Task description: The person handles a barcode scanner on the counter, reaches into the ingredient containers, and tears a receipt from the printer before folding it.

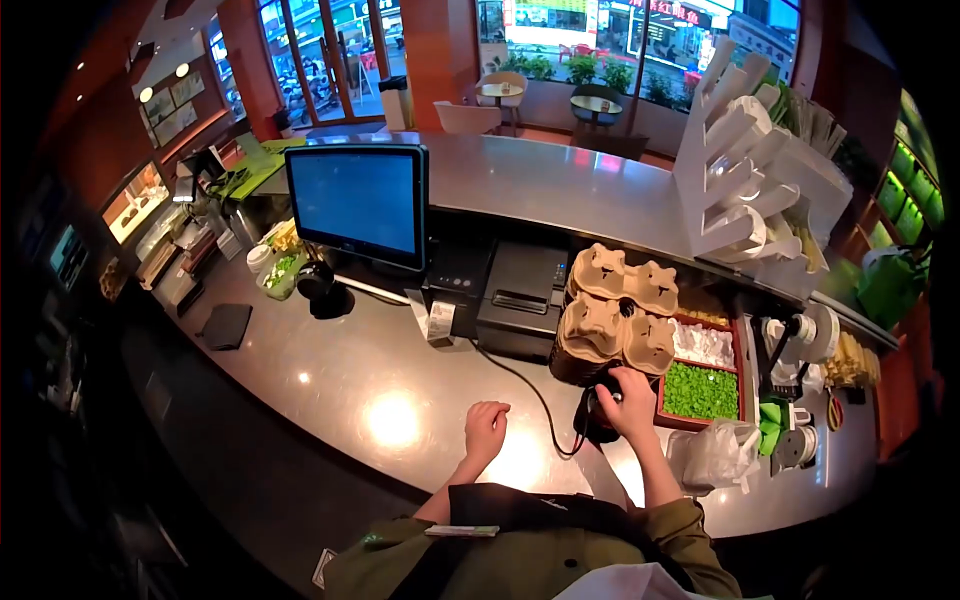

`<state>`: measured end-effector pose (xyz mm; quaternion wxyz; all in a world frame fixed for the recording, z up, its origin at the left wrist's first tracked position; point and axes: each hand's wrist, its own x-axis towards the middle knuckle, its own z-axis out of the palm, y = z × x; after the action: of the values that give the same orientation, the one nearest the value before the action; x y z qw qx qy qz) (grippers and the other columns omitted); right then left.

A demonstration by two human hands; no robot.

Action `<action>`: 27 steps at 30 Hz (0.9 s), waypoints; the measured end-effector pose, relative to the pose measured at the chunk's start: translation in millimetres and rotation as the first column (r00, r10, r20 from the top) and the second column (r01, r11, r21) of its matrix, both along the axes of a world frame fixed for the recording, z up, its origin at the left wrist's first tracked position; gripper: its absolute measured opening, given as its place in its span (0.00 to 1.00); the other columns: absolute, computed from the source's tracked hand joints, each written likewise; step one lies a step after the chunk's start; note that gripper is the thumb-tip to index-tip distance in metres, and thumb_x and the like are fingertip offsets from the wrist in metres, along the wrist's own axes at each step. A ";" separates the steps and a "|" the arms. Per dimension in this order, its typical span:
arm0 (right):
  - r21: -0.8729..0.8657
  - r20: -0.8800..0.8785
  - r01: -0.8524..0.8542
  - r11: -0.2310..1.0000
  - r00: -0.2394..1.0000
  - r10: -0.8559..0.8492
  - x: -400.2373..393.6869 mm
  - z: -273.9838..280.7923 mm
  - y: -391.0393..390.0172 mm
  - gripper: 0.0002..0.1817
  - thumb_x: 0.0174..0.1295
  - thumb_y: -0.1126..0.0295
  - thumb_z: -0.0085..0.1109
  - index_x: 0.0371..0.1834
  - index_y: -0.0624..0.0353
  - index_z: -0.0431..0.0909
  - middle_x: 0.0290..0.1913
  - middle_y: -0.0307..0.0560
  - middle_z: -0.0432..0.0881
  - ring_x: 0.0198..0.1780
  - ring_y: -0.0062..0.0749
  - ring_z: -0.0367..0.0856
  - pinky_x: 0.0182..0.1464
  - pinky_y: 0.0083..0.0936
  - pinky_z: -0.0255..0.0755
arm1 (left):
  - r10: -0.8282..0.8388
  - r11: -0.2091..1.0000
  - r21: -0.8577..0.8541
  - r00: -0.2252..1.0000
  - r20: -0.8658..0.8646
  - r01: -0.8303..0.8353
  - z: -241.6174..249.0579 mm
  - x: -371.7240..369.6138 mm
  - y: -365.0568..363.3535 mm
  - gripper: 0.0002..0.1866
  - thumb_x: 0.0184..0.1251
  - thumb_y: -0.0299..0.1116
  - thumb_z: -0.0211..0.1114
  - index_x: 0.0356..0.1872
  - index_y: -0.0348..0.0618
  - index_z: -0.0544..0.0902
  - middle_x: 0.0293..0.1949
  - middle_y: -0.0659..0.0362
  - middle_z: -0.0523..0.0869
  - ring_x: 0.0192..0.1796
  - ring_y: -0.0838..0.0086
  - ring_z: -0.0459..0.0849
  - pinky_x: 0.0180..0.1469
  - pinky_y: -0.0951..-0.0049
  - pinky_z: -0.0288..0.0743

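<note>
My right hand (627,402) rests with curled fingers on a small black corded device (598,428), in front of the cup carriers. The hand covers much of it, so I cannot make out its exact kind. Its black cable (540,392) loops across the steel counter toward the printers. My left hand (487,430) is closed in a loose fist at the counter, with nothing visible in it. Just beyond my right hand stand stacked brown cardboard cup carriers (598,330). To its right sits a red-rimmed box (742,385) of small green packets (700,390) and white packets (702,343).
A monitor (357,203) stands on the counter (350,370), beside a receipt printer (455,285) and a second black printer (522,297). Plastic bags (722,455) lie at right, near scissors (834,410). A white rack (735,170) rises on the raised ledge (560,185). A dark flat pad (227,326) lies left.
</note>
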<state>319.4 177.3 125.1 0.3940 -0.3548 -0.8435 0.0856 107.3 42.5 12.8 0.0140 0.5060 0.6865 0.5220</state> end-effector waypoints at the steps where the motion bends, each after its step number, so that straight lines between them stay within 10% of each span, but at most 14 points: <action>1: -0.014 -0.017 -0.003 1.000 1.000 0.003 -0.7 1.1 -1.5 0.16 0.48 0.63 0.64 0.37 0.62 0.77 0.39 0.49 0.79 0.43 0.44 0.76 0.45 0.33 0.71 | 0.007 1.000 -0.002 1.000 0.004 -0.007 2.0 0.8 -0.3 0.04 0.54 0.24 0.58 0.29 0.41 0.81 0.31 0.56 0.82 0.39 0.61 0.77 0.47 0.65 0.68; 27: -0.062 -0.206 0.038 0.997 0.977 -0.050 -2.7 -7.4 1.4 0.08 0.53 0.72 0.57 0.34 0.64 0.77 0.36 0.52 0.80 0.38 0.46 0.78 0.43 0.32 0.72 | 0.021 1.000 -0.018 0.999 -0.036 -0.022 1.3 -0.6 0.9 0.05 0.55 0.24 0.58 0.30 0.41 0.82 0.30 0.57 0.82 0.39 0.62 0.78 0.46 0.65 0.69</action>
<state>316.7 178.7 117.7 0.4711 -0.3739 -0.7870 0.1374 106.7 43.4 14.1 0.0009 0.5077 0.6968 0.5066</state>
